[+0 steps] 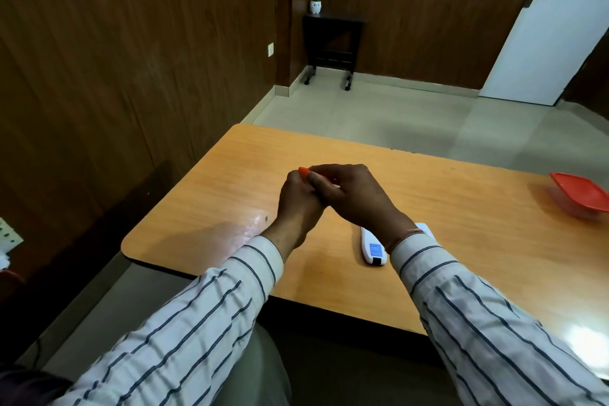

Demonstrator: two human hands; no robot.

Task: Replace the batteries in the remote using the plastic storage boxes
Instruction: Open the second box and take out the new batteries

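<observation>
My left hand (298, 204) and my right hand (352, 194) meet above the middle of the wooden table (204, 194). Both are closed around a small object with an orange edge (303, 171); my fingers hide most of it, so I cannot tell what it is. A white remote (372, 249) lies on the table, back side up with a blue label, partly under my right wrist. A small white piece (425, 229) shows just right of that wrist. A clear plastic storage box with a red lid (583, 194) stands at the table's right edge.
The table's near edge runs in front of my lap. A dark wooden wall is on the left. A small black stand (331, 49) with a white pot sits in the far corner, and a white door (543, 26) is at the back right.
</observation>
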